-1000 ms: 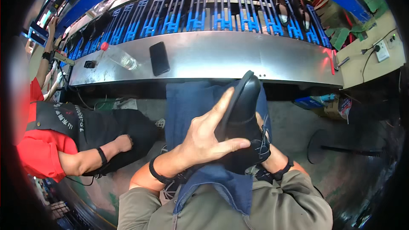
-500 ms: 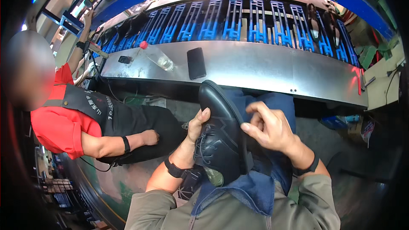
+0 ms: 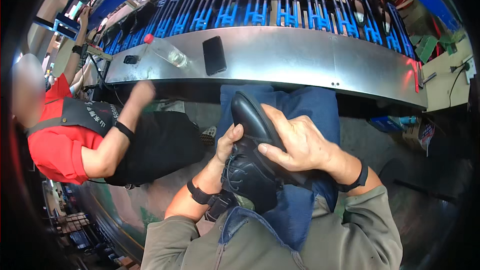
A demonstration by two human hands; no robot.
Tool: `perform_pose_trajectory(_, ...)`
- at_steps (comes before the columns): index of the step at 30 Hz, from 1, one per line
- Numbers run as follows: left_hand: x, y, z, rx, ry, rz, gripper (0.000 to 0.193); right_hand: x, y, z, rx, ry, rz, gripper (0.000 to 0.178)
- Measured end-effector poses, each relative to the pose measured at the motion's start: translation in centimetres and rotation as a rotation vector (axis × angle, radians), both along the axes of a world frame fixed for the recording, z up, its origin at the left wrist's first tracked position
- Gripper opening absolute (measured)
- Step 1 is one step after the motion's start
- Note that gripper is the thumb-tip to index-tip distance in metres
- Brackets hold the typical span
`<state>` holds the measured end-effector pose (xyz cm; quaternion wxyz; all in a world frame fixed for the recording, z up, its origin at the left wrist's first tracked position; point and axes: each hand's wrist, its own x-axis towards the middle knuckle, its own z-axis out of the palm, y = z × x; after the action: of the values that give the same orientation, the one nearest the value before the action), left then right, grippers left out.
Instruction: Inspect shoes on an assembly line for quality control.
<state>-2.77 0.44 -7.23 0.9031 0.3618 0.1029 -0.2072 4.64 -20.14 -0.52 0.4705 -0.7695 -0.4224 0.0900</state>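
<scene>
A black leather lace-up shoe (image 3: 251,172) is held over my lap, its toe pointing toward the bench. My left hand (image 3: 227,145) grips it from the left, thumb on the upper near the laces; its other fingers are hidden behind the shoe. On the opposite side my right hand (image 3: 299,142) is closed around the sole edge, with the thumb pressed on the side of the upper and the fingers along the forepart. Blue cloth (image 3: 320,115) covers my legs beneath the shoe.
Ahead runs a metal bench edge (image 3: 280,55) carrying a phone (image 3: 214,55) and a lying clear bottle (image 3: 170,52). Behind it is a row of blue racks (image 3: 258,7), with dark shoes (image 3: 358,5) at the right. A co-worker in red (image 3: 55,147) sits close on my left.
My right hand, before loosely curled beside the sole, now grips the shoe. The shoe has tilted so less of its sole edge shows. The co-worker's near hand has risen toward the bench.
</scene>
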Motion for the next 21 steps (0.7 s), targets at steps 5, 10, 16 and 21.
perform_pose_trajectory(5, 0.1, -0.3, -0.7, -0.092, 0.237, 0.039, 0.066, -5.2, -1.0, -3.1, 0.029, -0.128, -0.275, 0.062)
perform_pose_trajectory(10, 2.5, -0.4, -2.0, -0.251, 0.266, -0.019, 0.054, -10.0, -4.2, -6.3, -0.116, -0.125, -0.236, 0.085)
perform_pose_trajectory(16, 7.5, -2.0, 1.5, -0.032, 0.240, 0.037, 0.047, -4.8, -3.0, -5.3, 0.048, -0.505, -0.200, 0.074)
perform_pose_trajectory(21, 5.0, -1.2, 4.6, -0.360, 0.225, 0.003, 0.049, 0.5, -0.5, 2.4, 0.448, -0.607, 0.088, 0.070)
